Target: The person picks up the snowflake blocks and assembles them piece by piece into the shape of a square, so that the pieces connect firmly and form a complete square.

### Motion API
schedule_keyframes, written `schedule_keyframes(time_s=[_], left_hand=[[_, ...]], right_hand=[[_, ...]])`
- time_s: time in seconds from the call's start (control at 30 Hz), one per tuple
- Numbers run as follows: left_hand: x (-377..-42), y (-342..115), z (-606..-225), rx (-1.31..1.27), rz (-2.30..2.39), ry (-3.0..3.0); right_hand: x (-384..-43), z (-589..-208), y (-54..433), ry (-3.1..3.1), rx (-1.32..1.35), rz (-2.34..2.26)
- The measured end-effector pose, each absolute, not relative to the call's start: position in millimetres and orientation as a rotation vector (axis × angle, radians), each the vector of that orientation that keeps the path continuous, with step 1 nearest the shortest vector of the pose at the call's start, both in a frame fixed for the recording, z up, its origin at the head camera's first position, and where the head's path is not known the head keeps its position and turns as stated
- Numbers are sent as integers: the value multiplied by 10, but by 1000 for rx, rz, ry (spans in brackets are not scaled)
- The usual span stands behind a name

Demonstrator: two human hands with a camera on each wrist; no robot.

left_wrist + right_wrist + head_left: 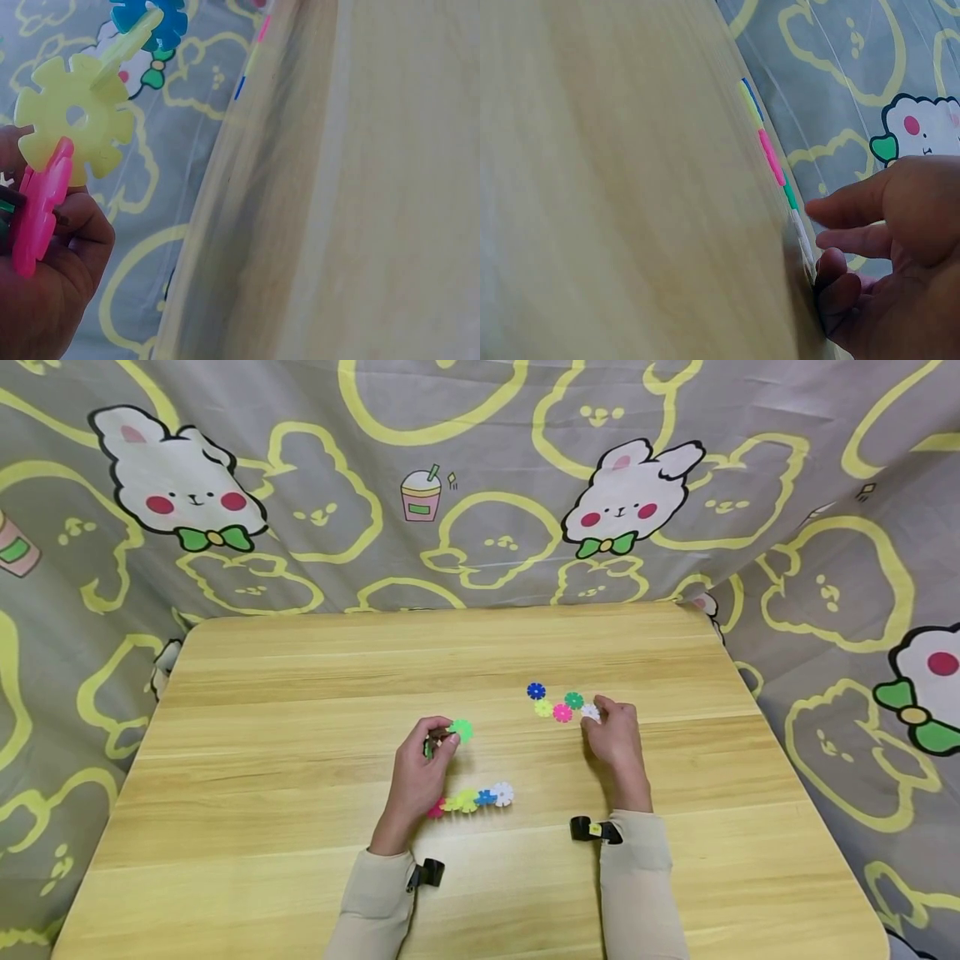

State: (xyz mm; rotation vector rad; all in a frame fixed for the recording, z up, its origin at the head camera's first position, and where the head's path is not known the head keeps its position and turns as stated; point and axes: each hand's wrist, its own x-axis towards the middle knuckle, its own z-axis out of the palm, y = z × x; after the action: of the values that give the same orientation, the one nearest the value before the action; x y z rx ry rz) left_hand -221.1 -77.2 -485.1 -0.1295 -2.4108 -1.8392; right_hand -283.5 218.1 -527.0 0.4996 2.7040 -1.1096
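My left hand [422, 768] holds a chain of interlocked plastic snowflake discs above the table. At the fingertips shows a light green disc [461, 731]; a pink disc [41, 206], a yellow disc [75, 116] and a blue disc [169, 22] extend along the chain, ending in a white disc [502, 793]. Part of the chain is hidden by the fingers. At the right, my right hand [617, 739] reaches over a white disc [591, 712] on the table, its thumb and forefinger spread apart beside it.
Loose discs lie left of my right hand: a green disc [573, 700], a pink disc [562, 713], a yellow disc [543, 708] and a dark blue disc [536, 691]. The wooden table [300, 693] meets a patterned grey curtain [480, 460] behind and at the sides.
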Motion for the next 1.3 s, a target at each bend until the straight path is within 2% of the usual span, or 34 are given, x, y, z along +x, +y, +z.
schedule_keyframes(time_s=[0.87, 1.3], left_hand=[[-2198, -770, -4851, -114, -1848, -2439], [-2200, -775, -4830, -123, -1844, -2429]], right_hand=[[-2819, -5282, 2155, 2763, 550, -1028], [-2838, -5288, 2144, 2770, 452, -987]])
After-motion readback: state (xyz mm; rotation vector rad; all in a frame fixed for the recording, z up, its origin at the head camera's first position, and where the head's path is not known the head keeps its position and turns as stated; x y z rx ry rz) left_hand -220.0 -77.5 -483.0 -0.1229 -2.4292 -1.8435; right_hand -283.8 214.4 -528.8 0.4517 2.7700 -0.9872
